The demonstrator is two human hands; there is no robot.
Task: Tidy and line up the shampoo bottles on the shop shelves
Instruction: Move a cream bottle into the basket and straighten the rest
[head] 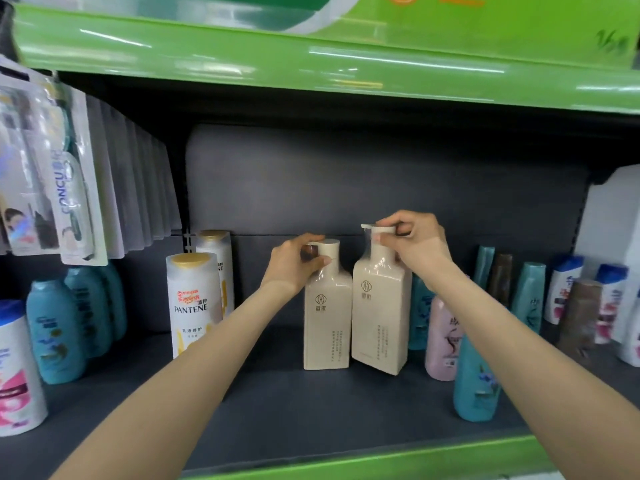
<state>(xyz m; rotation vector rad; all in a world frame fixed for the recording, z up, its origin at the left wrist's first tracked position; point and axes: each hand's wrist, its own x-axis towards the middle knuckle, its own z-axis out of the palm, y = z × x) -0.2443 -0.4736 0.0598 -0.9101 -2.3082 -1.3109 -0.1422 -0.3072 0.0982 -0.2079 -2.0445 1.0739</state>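
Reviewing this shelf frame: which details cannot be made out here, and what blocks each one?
All in the head view:
- Pump heads of the two beige bottles: largely covered by the left hand and right hand.
- Small print on the beige bottles: too small to read.
- Teal bottle at front right: label partly hidden by the right forearm.
- White bottle at far left: cut off by the frame edge.
- Hanging packets: blurred.

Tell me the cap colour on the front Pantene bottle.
Gold, on the front Pantene bottle; the cap shows best in the head view.
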